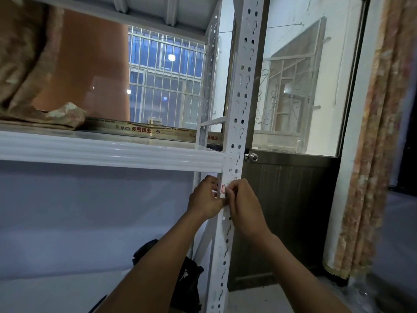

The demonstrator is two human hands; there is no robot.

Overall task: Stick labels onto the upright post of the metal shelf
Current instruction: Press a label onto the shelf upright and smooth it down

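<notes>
The white perforated upright post point(242, 91) of the metal shelf runs from the top of the view down to the bottom, just right of centre. A small white label with red print point(223, 190) lies against the post just below the shelf board. My left hand point(204, 197) pinches the label's left side at the post's edge. From the right, my right hand point(242, 206) presses fingertips on the label. Most of the label is hidden by my fingers.
The white shelf board point(108, 152) joins the post at the left, carrying folded cloth point(54, 114) and a long printed box point(140, 129). A dark door with a round knob point(251, 157) stands behind the post. A curtain point(374, 154) hangs at the right. A black bag point(189, 283) lies on the floor.
</notes>
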